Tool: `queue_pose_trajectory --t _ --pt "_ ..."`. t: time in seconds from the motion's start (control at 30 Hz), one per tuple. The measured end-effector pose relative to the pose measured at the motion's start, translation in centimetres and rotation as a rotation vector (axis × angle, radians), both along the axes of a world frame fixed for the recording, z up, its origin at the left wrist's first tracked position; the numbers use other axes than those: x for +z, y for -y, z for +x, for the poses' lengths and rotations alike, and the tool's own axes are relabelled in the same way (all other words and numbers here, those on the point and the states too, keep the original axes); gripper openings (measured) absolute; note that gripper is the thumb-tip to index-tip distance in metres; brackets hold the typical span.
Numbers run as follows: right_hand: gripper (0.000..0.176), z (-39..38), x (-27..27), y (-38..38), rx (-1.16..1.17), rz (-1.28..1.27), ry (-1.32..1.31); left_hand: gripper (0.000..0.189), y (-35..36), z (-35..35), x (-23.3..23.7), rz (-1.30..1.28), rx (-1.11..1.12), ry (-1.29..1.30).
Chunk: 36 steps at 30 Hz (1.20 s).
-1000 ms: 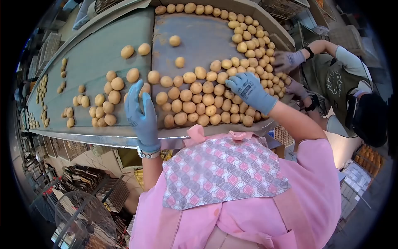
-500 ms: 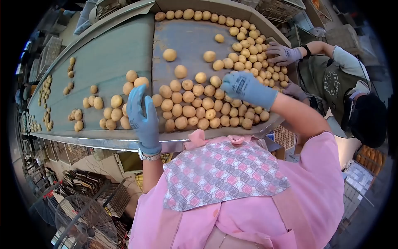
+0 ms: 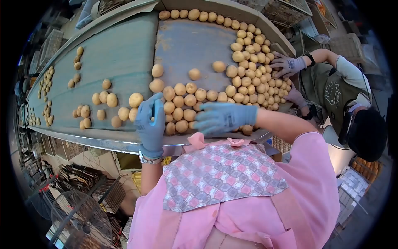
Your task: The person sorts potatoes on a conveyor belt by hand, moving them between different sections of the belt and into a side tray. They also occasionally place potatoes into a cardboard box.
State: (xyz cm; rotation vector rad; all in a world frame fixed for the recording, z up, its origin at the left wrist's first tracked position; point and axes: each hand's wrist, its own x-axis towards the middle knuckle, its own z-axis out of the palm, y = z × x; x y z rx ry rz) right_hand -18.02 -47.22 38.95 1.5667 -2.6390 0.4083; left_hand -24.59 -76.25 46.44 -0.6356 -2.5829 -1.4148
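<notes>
Many round, tan potato-like pieces of produce (image 3: 179, 101) lie on a grey sorting surface (image 3: 195, 45) and on the green belt (image 3: 120, 45) that meets it. My left hand (image 3: 150, 122), in a blue glove, is at the near edge where belt and surface join. Its fingers are bent with a gap to the thumb, and pieces lie on both sides of it; I see none in its grasp. My blue-gloved right hand (image 3: 222, 117) lies palm down over the near rows, fingers stretched leftward and slightly blurred, hiding the pieces beneath.
At the right end, a co-worker's gloved hands (image 3: 288, 65) rest among the crowded produce. A metal rail (image 3: 103, 140) runs along the near side. A floor fan (image 3: 83, 220) stands at lower left, and crates (image 3: 286, 14) are behind the surface.
My right hand has come down and toward me over the near rows, its fingers straightening. My left hand has dropped slightly and bent its fingers. Pieces on the belt have shifted rightward.
</notes>
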Motion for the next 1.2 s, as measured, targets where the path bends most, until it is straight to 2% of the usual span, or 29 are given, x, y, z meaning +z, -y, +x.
queue_pose_trajectory --t 0.03,0.1,0.17,0.23,0.3,0.37,0.43,0.53,0.57,0.63,0.7,0.73,0.83,0.87,1.0,1.1,1.13,1.2 --pt "0.041 0.6 0.0 0.8 0.189 -0.016 -0.111 0.025 0.1 -0.4 -0.2 0.032 0.026 0.013" --pt "0.059 -1.8 -1.1 -0.2 -0.042 -0.100 0.011 0.027 1.0 -0.9 -0.4 0.084 0.069 0.059" --pt "0.065 -4.6 -2.0 -0.6 -0.406 -0.170 0.003 0.030 1.7 -1.7 0.0 0.078 0.082 -0.028" --pt "0.060 -6.2 -1.0 0.5 -0.922 -0.210 -0.132 0.031 2.6 -2.4 0.8 0.035 0.085 -0.170" --pt "0.055 -5.2 3.8 4.2 -0.599 -0.233 0.080 0.032 3.2 -2.9 0.9 0.003 0.134 -0.161" --pt "0.048 -3.5 4.3 7.8 -0.313 -0.318 0.126 0.031 4.0 -3.0 1.4 -0.043 0.143 -0.196" --pt "0.039 -2.7 0.7 9.7 -0.064 -0.456 -0.014 0.031 4.1 -3.3 1.8 -0.001 0.124 -0.164" --pt "0.044 -5.5 6.9 8.1 -0.418 -0.167 0.204 0.032 5.1 -3.7 1.9 0.024 0.122 -0.140" --pt "0.029 -6.2 6.0 6.6 -0.668 -0.314 0.162 0.032 5.5 -3.6 2.0 0.033 0.126 -0.125" --pt "0.029 -7.7 5.6 1.2 -1.090 -0.213 -0.149 0.032 6.4 -3.8 1.8 0.035 0.117 -0.123" --pt "0.027 -9.6 2.7 -6.4 -1.409 0.074 0.035 0.031 7.4 -4.4 1.6 0.020 0.100 -0.159" --pt "0.026 -9.8 2.5 -8.8 -1.527 0.178 0.252 0.031 7.5 -4.5 1.6 0.009 0.100 -0.167" --pt "0.031 -10.5 -0.6 -10.1 -1.490 0.042 0.253 0.030 8.6 -5.0 1.9 -0.004 0.087 -0.165" --pt "0.036 -11.0 -0.8 -10.1 -1.481 0.075 0.320 0.030 8.6 -5.0 1.8 0.010 0.075 -0.154" --pt "0.038 -11.9 -1.6 -7.7 -1.606 0.208 0.311 0.029 9.8 -5.7 1.9 -0.008 0.022 -0.135" --pt "0.034 -11.5 -1.5 -7.0 -1.608 0.140 0.250 0.031 10.3 -5.2 2.4 0.142 -0.017 0.108" --pt "0.033 -11.1 -1.4 -6.7 -1.582 0.077 0.189 0.031 10.5 -5.3 2.6 0.075 -0.063 0.031" --pt "0.033 -9.7 0.2 -4.7 -1.443 -0.094 -0.037 0.031 11.5 -4.6 2.8 0.061 -0.180 0.294"
